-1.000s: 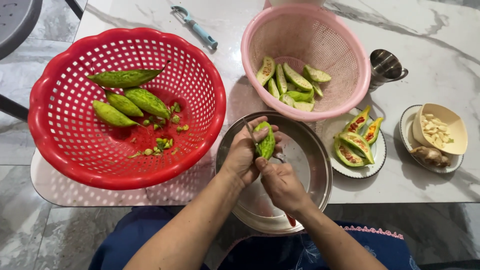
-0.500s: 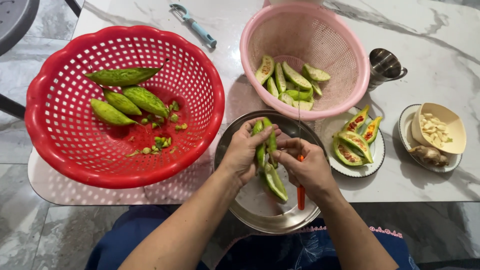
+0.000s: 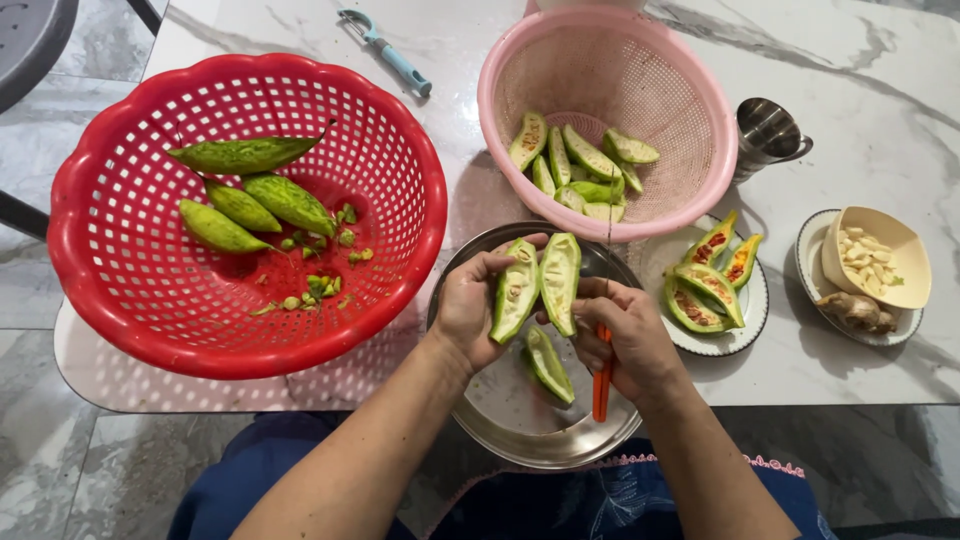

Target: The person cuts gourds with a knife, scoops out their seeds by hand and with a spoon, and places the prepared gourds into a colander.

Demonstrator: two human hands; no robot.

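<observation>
Over a round steel plate [image 3: 505, 420] my left hand [image 3: 468, 308] holds one half of a split bitter gourd [image 3: 515, 290], cut side up. Beside it my right hand [image 3: 625, 335] grips the other half [image 3: 560, 282] with the fingertips and also clasps a knife with an orange handle [image 3: 600, 385], pointing down toward me. A third gourd piece [image 3: 549, 364] lies on the plate below the hands.
A red basket [image 3: 130, 300] at left holds whole bitter gourds [image 3: 245, 154] and trimmings. A pink basket [image 3: 680, 110] behind the plate holds cut halves. At right stand a small plate of seeded halves [image 3: 745, 320], a steel cup [image 3: 768, 132], a bowl of garlic [image 3: 880, 255] with ginger, and a peeler [image 3: 385, 50].
The gourd held upright between both hands has been split lengthwise; the halves are now spread apart, one in each hand, and a piece lies on the plate.
</observation>
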